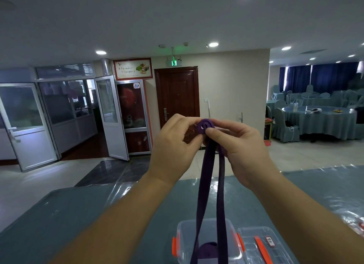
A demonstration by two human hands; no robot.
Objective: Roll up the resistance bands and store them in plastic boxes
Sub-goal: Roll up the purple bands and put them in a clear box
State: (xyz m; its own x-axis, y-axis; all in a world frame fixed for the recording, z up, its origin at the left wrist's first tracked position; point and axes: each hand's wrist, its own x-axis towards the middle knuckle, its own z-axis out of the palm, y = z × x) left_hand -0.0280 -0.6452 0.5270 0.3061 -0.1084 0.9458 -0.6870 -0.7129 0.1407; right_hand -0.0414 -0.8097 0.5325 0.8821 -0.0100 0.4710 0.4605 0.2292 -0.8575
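Head view: left hand (pixel 173 145) and right hand (pixel 240 147) pinch purple band's (pixel 205 185) coiled end.

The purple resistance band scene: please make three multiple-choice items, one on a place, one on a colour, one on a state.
1. Where is the clear plastic box?
A. on the teal table, below the hands
B. on the floor
C. on a chair

2. What colour are the box latches?
A. green
B. orange
C. white

3. How is the purple rubber resistance band now?
A. fully rolled
B. flat on the table
C. partly rolled, two strands hanging

Answers: 1 A, the box stands on the teal table. 2 B, both side clips are orange. 3 C, the left hand and right hand pinch a small coil while the rest hangs towards the box.
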